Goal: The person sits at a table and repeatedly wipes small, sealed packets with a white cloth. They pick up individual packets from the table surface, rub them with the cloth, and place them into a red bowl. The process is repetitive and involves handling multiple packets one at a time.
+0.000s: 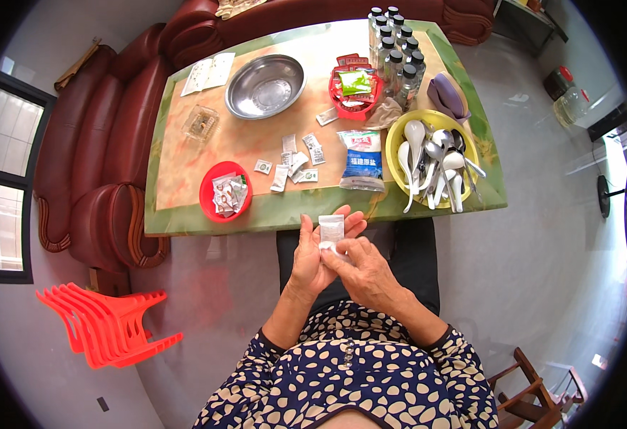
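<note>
The right hand (370,275), pinching a white packet (332,228) over the open left hand (308,261), partly hides its lower end, while a yellow basin (397,136) holds spoons (436,161).

Holds the left hand (307,267) palm up in front, with the thumb (305,232) raised along the outer side, the fingers (354,219) stretched forward and to the right in a loose spread, and the left forearm (283,319) angled inward from the lower left. Rests the right hand (369,274) back upward over the lower part of that palm, with the fingers bent inward, the thumb drawn close to the index finger, and the right forearm (420,319) slanting in from the lower right. Perhaps touches the left palm with the right fingertips, hard to judge under such overlap.
</note>
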